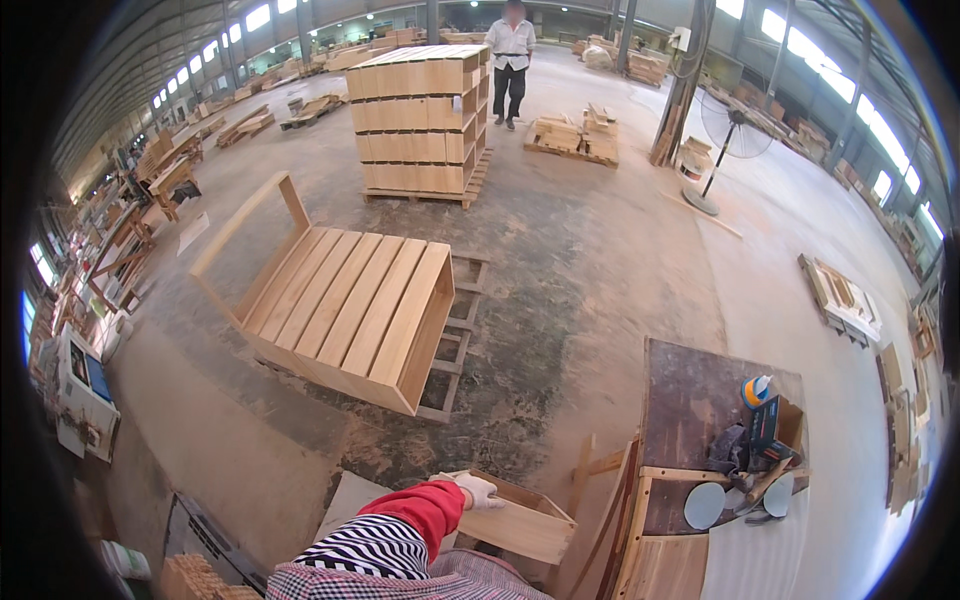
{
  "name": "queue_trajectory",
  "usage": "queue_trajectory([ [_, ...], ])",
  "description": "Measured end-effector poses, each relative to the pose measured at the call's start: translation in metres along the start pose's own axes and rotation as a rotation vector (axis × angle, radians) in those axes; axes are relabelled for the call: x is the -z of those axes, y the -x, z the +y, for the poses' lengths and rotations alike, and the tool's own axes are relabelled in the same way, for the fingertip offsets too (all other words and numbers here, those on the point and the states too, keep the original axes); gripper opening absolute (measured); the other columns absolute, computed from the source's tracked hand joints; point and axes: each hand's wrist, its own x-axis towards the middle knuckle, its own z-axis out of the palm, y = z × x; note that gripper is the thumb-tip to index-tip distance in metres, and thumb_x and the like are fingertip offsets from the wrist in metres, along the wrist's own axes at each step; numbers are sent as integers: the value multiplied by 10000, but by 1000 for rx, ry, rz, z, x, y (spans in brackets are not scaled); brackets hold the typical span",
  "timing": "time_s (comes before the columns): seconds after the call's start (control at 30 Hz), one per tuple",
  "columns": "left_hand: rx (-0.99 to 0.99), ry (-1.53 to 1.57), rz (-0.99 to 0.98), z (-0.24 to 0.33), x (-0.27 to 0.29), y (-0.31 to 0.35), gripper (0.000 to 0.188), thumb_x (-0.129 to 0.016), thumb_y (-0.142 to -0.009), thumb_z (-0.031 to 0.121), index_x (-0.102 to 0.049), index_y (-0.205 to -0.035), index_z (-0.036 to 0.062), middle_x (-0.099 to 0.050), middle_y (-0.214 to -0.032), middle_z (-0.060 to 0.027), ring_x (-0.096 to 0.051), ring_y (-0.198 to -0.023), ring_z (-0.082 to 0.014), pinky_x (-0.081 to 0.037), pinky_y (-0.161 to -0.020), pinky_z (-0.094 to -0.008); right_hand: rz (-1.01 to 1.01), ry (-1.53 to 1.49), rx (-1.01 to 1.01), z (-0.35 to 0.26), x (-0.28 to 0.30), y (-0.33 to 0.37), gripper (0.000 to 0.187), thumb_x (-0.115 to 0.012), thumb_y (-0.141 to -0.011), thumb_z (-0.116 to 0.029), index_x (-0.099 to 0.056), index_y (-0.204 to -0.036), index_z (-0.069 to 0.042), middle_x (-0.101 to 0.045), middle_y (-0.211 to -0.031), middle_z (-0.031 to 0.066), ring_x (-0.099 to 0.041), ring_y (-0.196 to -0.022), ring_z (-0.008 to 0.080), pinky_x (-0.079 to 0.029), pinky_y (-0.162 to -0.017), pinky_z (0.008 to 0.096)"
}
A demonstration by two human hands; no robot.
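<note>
My left hand (480, 491), in a pale glove below a red sleeve, reaches in from the lower edge. Its fingers are closed over the near left rim of a small open wooden box (523, 528), drawer-like, with a pale plank side. My forearm and checked clothing hide part of the box's left and near side. My right hand is out of sight.
A slatted wooden frame with a raised back (345, 300) rests on a pallet (462, 340) ahead. Beyond are stacked wooden crates (412, 145) and a standing person (510, 50). At right stand a workbench (685, 385) bearing sanding discs (704, 506) and a fan (712, 175).
</note>
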Motion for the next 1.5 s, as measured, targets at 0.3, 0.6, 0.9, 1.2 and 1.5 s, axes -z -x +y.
queue_trajectory([
  [0.3,-14,-285,326,15,-15,-32,517,-474,-925,418,-457,-1364,146,-494,-1375,-95,-453,-1274,-279,-250,-1094,-546,-69,10,-25,2,-5,-5,967,-653,-736,-598,-254,-1498,-157,-376,-1402,245,-369,-1284,417,-290,-1077,547],
  [0.6,-120,-440,389,44,-12,-21,582,-573,-870,411,-457,-1363,125,-450,-1398,-119,-392,-1321,-300,-272,-1088,-534,-68,-112,120,17,7,-17,978,-689,-722,-561,-262,-1486,-126,-414,-1349,266,-395,-1252,439,-340,-1043,534],
  [0.9,-1,-369,55,110,-9,-21,396,-703,-794,352,-647,-1113,124,-643,-1163,-88,-640,-1047,-293,-520,-816,-468,14,-204,194,28,-6,-21,948,-723,-712,-519,-308,-1469,-127,-423,-1333,253,-405,-1238,430,-353,-1029,532],
  [1.2,152,-583,-155,124,-37,-84,286,-699,-800,163,-729,-1083,136,-705,-1107,-71,-680,-1005,-287,-530,-730,-470,45,-225,191,37,-17,-23,958,-730,-696,-534,-329,-1463,-126,-441,-1317,262,-426,-1213,439,-360,-1014,545],
  [1.5,181,-680,-211,115,-53,-116,299,-716,-786,168,-733,-1084,154,-713,-1069,-54,-687,-968,-282,-528,-705,-505,74,-304,186,37,-10,-24,948,-728,-686,-541,-344,-1456,-145,-447,-1296,275,-437,-1188,450,-373,-982,569],
])
